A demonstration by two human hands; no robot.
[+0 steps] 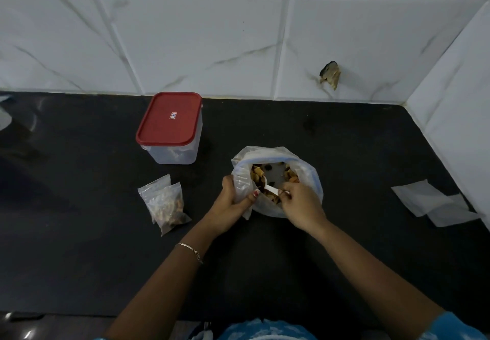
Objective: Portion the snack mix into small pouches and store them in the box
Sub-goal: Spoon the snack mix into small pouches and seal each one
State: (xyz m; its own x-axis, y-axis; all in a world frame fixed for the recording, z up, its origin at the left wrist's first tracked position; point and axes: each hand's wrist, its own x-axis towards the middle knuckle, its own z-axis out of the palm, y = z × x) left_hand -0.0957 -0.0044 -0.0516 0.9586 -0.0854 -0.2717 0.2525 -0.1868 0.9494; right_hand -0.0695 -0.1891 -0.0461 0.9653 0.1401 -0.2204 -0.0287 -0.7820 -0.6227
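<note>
Our left hand (233, 199) grips clear plastic at the near-left rim of the large clear plastic bag with a blue zip edge (305, 177), thumb folded over the top. We judge this keeps the mouth propped wide and stops the soft bag from slumping. Whether a small pouch is also pinched against that rim, we cannot tell. Our right hand (299, 204) pinches the handle of a small white plastic spoon (270, 188), fingers curled round it, with the bowl dipped among the brown and yellow snack mix (258, 176) inside the bag. We think the spoon gives smaller, more even portions than pouring would.

Left of the bag, near but apart from it, two filled small clear zip pouches (165, 204) lie overlapped on the black stone counter (79, 233), likely parked there until boxing. Beyond the bag and to its left stands the clear rectangular plastic box with a red lid (169, 127), lid on, something dark showing low through its wall. Well to the right of the bag lie flat, pale empty pouches (434, 203), on the spoon hand's side for easy reach. Behind the bag rises the white marbled tile wall (212, 34), with a broken hole (330, 74) up and to the right. Portioning seems to us midway, and the lid must come off before anything is stored.
</note>
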